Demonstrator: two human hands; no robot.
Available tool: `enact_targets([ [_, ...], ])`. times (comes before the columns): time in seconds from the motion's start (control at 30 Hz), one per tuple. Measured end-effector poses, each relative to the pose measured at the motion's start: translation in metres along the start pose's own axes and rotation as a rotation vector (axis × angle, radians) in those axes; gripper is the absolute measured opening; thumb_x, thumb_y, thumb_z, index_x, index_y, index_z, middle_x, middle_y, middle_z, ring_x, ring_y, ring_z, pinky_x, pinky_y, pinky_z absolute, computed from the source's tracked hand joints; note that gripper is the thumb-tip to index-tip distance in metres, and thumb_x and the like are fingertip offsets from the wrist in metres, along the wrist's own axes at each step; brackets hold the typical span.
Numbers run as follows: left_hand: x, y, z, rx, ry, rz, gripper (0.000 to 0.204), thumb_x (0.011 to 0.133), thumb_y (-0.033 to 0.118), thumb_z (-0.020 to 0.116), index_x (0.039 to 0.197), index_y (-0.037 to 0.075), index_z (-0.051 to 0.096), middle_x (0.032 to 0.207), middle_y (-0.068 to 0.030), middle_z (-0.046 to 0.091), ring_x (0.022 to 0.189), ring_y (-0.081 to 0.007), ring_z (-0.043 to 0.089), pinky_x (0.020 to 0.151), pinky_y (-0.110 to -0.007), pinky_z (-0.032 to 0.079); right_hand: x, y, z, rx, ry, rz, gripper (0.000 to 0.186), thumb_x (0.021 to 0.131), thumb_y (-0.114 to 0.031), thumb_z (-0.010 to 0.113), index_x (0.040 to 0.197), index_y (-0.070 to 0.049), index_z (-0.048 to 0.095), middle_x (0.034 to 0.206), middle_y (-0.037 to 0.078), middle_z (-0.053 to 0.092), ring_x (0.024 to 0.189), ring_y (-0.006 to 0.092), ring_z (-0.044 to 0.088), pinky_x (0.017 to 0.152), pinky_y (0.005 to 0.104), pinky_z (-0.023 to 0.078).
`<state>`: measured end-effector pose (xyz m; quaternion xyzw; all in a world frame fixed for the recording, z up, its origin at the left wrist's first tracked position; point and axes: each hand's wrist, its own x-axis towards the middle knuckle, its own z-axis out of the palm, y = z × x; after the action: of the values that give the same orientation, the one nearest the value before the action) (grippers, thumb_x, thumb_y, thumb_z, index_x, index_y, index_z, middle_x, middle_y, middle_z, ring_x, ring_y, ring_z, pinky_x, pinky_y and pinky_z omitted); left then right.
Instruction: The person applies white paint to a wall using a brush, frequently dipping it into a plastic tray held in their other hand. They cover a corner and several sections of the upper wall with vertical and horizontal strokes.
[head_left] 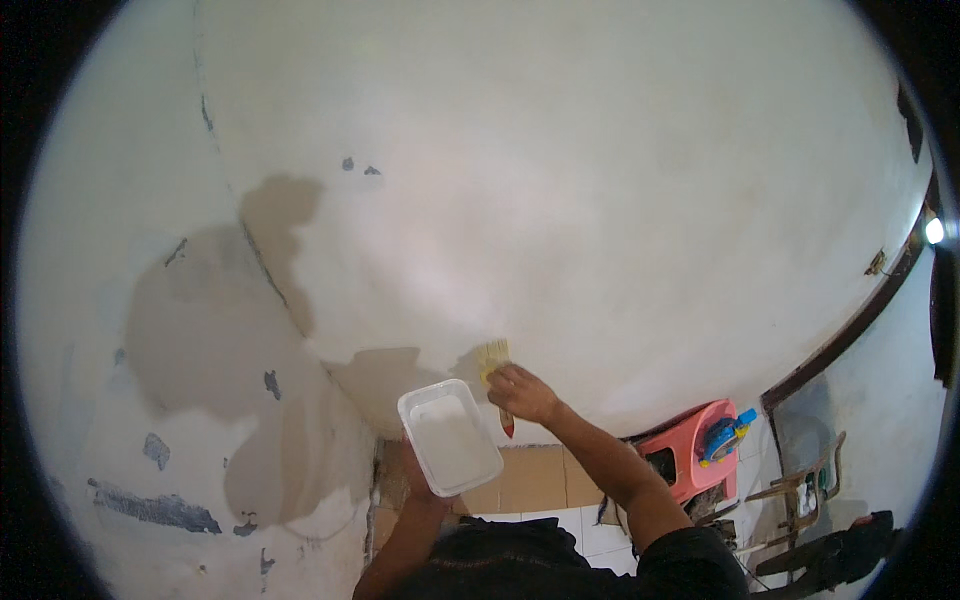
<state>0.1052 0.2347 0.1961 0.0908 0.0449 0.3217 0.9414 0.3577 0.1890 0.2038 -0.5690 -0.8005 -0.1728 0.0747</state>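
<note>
My right hand [523,391] is closed round a paintbrush [493,353], its pale bristles pointing up near the wall and its red handle end showing below my fingers. To the left, my left hand [415,468] holds up a white rectangular plastic tub [450,437] from beneath; most of its fingers are hidden by the tub. White paint or a similar liquid appears inside the tub. In front of both hands stands the off-white wall [560,230], with a few grey chipped spots. Whether the bristles touch it I cannot tell.
The adjoining left wall [80,400] has several grey peeled patches. Brown cardboard [535,478] lies along the wall's foot on white tiles. At the lower right are a pink plastic chair [690,455], a blue and yellow toy [722,438] on it, and a wooden chair [800,500].
</note>
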Motion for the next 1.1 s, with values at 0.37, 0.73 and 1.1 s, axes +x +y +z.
enact_targets([
  [0.37, -0.012, 0.002, 0.026, -0.083, 0.031, -0.022, 0.058, 0.098, 0.057, 0.041, 0.137, 0.015, 0.049, 0.126, -0.0105, 0.061, 0.11, -0.0332, 0.063, 0.09, -0.057, 0.054, 0.096, 0.108, -0.305, 0.268, 0.451, 0.252, 0.018, 0.087, -0.011, 0.068, 0.104, -0.006, 0.069, 0.11, 0.01, 0.068, 0.098, 0.0246, 0.066, 0.089, 0.0353, 0.052],
  [0.73, -0.013, 0.005, 0.008, -0.058, -0.012, 0.012, 0.056, 0.098, 0.054, 0.041, 0.135, 0.013, 0.05, 0.125, -0.0108, 0.061, 0.111, -0.033, 0.062, 0.091, -0.057, 0.054, 0.057, 0.08, -0.167, -0.181, 0.389, 0.174, 0.024, 0.083, -0.012, 0.074, 0.105, -0.007, 0.068, 0.114, 0.009, 0.064, 0.106, 0.0263, 0.062, 0.092, 0.0398, 0.051],
  [1.1, -0.016, 0.004, 0.01, -0.039, 0.121, -0.002, 0.053, 0.098, 0.053, 0.042, 0.132, 0.014, 0.052, 0.122, -0.0097, 0.062, 0.105, -0.0311, 0.064, 0.089, -0.052, 0.055, -0.066, 0.004, 0.021, 0.093, -0.058, 0.237, 0.019, 0.078, -0.015, 0.065, 0.095, -0.011, 0.07, 0.12, 0.008, 0.062, 0.119, 0.0277, 0.055, 0.102, 0.0388, 0.047],
])
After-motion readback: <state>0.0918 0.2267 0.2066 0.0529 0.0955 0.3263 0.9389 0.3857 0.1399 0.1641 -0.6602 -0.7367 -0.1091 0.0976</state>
